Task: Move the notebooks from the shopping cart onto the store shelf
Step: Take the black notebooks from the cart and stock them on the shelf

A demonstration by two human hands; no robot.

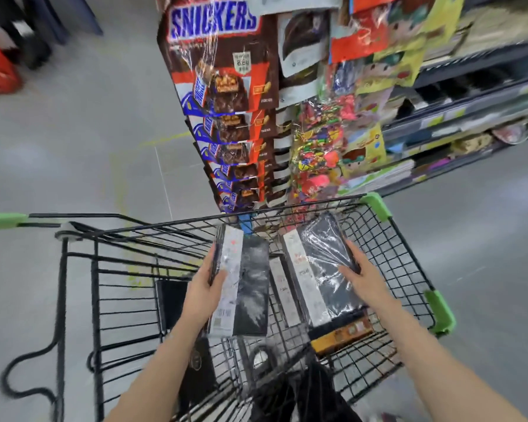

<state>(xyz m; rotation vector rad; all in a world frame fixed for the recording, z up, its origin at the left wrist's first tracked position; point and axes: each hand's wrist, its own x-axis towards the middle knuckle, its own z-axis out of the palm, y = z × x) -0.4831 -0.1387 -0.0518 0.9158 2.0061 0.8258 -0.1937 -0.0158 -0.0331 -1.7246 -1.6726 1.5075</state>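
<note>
Head view looks down into a black wire shopping cart with green plastic corner guards (378,205), which fills the lower half of the frame. Left hand (203,287) is clamped on the left edge of a shrink-wrapped black notebook with a white printed band (241,284), thumb lying across the band, and holds it raised over the middle of the cart. Right hand (363,278) is clamped on the right edge of a second wrapped black notebook with a white band (317,269), tilted up just right of centre. The two hands are well apart, one notebook in each. Between and beneath them, more banded notebooks (284,287) lie in the basket, and an orange and black flat pack (342,333) lies under the right-hand notebook. Above the cart, at upper centre, hangs a strip of brown Snickers bags (223,71). Blurred grey store shelves with colourful stationery (457,117) fill the upper right of the frame.
</note>
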